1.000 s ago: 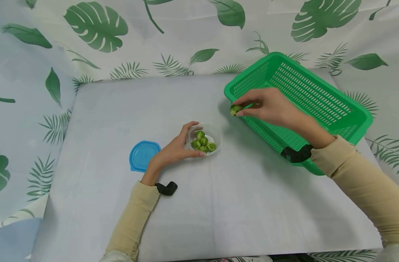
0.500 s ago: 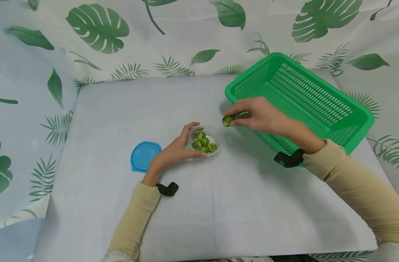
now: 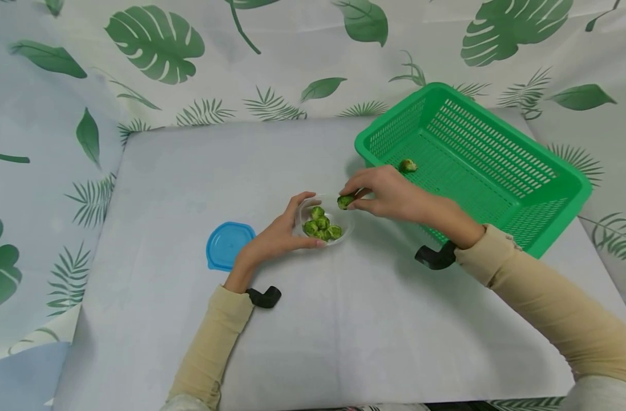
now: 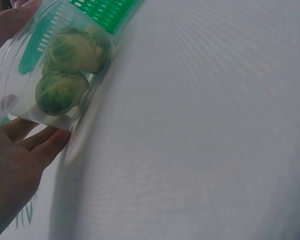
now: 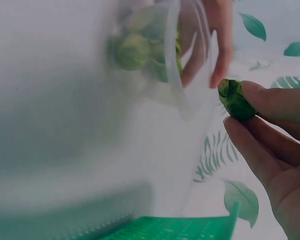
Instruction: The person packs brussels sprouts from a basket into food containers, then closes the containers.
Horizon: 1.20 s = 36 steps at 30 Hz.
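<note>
A clear plastic container [image 3: 335, 240] stands mid-table with several Brussels sprouts [image 3: 322, 222] in it. My left hand [image 3: 274, 235] grips it from the left, thumb along the near side and fingers around the far side. The left wrist view shows sprouts [image 4: 65, 92] through the container's wall. Between thumb and fingertips of my right hand [image 3: 390, 194] is a single Brussels sprout [image 3: 345, 201], at the container's right rim in the head view. The right wrist view has this pinched sprout [image 5: 236, 102] above the level of the rim.
A green perforated basket [image 3: 497, 128] occupies the right back of the table, with another sprout [image 3: 407, 166] inside, partly behind my right hand. Left of the container lies a blue lid [image 3: 229, 245]. A leaf-patterned cloth [image 3: 271, 57] hangs behind the table.
My right hand has moved left and nearer, carrying its sprout from the basket's edge to the container's rim. This uncovers the sprout in the basket. My left hand keeps its grip.
</note>
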Tool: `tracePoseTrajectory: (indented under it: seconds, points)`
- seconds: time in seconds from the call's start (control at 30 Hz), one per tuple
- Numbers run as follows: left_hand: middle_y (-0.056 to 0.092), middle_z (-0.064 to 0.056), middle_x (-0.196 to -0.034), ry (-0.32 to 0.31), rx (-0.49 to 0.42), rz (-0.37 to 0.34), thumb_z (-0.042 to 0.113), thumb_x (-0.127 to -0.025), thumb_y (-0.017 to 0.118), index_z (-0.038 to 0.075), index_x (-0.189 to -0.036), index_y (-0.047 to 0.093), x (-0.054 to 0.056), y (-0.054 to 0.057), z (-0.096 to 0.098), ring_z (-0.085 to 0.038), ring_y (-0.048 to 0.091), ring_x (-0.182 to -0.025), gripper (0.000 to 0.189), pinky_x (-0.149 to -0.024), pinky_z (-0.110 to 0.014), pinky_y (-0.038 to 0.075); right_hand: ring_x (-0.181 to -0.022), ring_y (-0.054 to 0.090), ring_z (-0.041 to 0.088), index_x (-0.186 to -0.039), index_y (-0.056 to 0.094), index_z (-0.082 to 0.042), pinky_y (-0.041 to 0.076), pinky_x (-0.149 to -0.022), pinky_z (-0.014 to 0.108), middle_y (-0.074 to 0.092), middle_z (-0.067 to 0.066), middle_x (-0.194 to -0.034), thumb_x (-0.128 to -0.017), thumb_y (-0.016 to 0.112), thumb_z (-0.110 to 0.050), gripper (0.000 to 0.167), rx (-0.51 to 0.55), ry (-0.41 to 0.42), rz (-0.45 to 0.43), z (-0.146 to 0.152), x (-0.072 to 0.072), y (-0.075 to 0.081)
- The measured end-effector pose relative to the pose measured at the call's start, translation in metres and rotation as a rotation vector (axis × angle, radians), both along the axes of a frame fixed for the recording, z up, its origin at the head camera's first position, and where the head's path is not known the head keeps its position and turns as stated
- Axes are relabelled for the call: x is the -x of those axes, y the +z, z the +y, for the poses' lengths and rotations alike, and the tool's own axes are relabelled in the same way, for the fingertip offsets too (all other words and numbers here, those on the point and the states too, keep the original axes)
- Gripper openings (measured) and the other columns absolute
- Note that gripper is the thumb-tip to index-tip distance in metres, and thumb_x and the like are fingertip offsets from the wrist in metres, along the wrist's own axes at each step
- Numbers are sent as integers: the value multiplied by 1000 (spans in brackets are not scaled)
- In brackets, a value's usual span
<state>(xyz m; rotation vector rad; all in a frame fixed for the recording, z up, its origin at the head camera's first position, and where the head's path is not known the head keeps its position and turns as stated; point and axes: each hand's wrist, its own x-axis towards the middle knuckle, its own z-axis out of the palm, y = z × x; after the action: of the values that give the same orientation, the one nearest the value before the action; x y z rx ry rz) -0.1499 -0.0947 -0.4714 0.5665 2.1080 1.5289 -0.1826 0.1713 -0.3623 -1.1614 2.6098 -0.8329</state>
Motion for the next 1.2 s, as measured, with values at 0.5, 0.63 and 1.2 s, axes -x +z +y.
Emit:
tracePoseTrajectory:
  seconds: [0.5, 0.63, 1.2]
  points:
    - [32, 7, -166, -28, 20, 18, 37, -90, 80, 30, -166, 13, 0, -1, -2, -18, 19, -158, 101, -123, -57, 23, -94, 70, 30, -105, 76, 5, 59, -79, 41, 70, 16, -103, -85, 78, 8, 21, -60, 101, 107, -23, -4, -28]
    - [31, 7, -166, -30, 6, 19, 36, -91, 80, 29, -166, 13, 0, -2, -2, -17, 18, -158, 101, -123, -56, 23, -96, 70, 30, -106, 75, 6, 59, -81, 38, 69, 17, -104, -85, 78, 8, 21, -141, 131, 178, -30, -8, -32]
    - [17, 4, -172, -16, 32, 24, 37, -89, 80, 27, -166, 14, 1, 1, -3, -21, 18, -158, 101, -122, -55, 27, -96, 63, 30, -109, 70, 9, 57, -72, 33, 65, 17, -108, -88, 74, 9, 21, -478, 210, 446, -51, -17, -38]
